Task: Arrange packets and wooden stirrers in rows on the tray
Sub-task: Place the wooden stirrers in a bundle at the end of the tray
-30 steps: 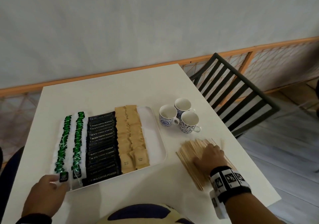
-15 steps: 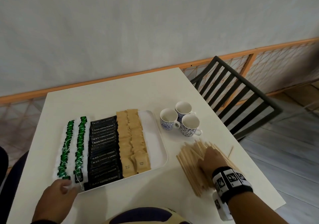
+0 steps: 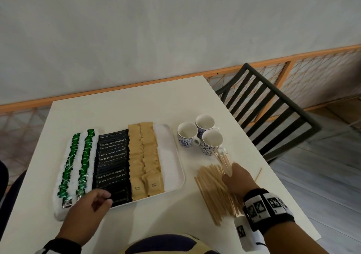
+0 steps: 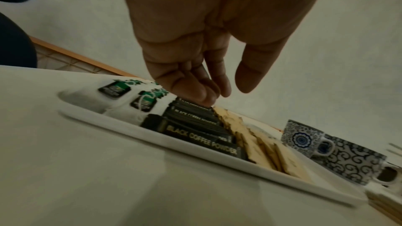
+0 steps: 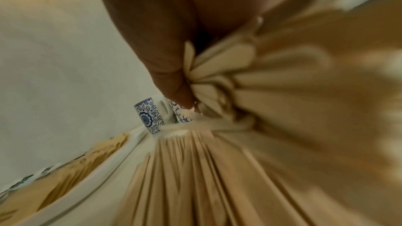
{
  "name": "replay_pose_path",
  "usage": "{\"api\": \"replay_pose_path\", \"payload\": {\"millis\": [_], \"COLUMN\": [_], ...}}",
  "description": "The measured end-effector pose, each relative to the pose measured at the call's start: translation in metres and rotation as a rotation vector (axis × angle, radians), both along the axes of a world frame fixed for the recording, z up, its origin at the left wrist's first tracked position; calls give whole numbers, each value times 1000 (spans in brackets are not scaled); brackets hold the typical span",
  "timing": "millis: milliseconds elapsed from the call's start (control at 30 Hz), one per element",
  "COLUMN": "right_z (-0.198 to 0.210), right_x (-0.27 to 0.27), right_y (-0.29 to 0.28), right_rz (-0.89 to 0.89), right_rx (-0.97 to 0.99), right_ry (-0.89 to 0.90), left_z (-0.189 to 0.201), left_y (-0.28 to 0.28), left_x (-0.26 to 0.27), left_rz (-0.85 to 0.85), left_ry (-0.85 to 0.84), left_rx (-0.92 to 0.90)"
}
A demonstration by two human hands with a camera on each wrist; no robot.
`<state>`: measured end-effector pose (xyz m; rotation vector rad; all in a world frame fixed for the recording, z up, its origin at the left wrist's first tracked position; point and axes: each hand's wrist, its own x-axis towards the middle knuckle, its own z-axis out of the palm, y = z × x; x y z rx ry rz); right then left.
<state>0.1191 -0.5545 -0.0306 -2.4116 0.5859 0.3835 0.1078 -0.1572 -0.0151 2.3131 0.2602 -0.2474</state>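
The left hand (image 4: pixel 208 40) hangs over the shallow white tray (image 4: pixel 195 145) — loosely curled fingertips (image 4: pixel 202 95) near the black coffee-powder packets (image 4: pixel 195 131), two blue-patterned cups (image 4: pixel 339 157) beside it.

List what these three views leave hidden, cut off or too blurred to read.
- Head view: the left hand covers the near end of the coffee packets.
- Head view: the right hand hides its fingertips and how many stirrers it grips.
- Right wrist view: motion blur smears the stirrers; no count possible.
- Left wrist view: the far cup is cut off by the right edge.
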Motion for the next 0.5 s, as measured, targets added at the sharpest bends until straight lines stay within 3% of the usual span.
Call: {"api": "replay_pose_path", "payload": {"millis": [267,500], "right_z": [5,31], "right_x": [6,19], "right_y": [-2,21], "right_rz": [142,413], "right_rx": [-11,6], "right_ry": [-83,-189], "left_z": [6,16], "left_y": [-50,-84], "left_x": [11,25], "left_rz": [-201,-453], "left_ry": [-63,-50], "left_rx": [-92,-133]}}
